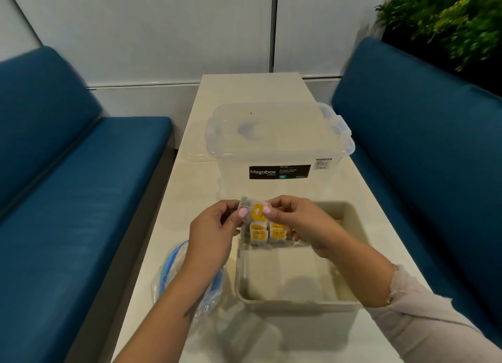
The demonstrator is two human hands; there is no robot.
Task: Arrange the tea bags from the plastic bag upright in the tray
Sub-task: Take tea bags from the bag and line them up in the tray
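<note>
A tea bag (257, 211) with a yellow tag is held above the far left corner of the beige tray (298, 300). My left hand (214, 232) pinches its left edge and my right hand (293, 224) pinches its right edge. Below it, several tea bags (267, 235) with yellow tags stand upright in two rows against the tray's far wall. The clear plastic bag (187, 281) with a blue zip edge lies on the table left of the tray, partly under my left forearm.
A clear lidded storage box (279, 142) labelled Megabox stands on the white table (250, 88) just beyond the tray. Blue benches (81, 188) flank the table on both sides. A green plant (445, 17) is at the top right.
</note>
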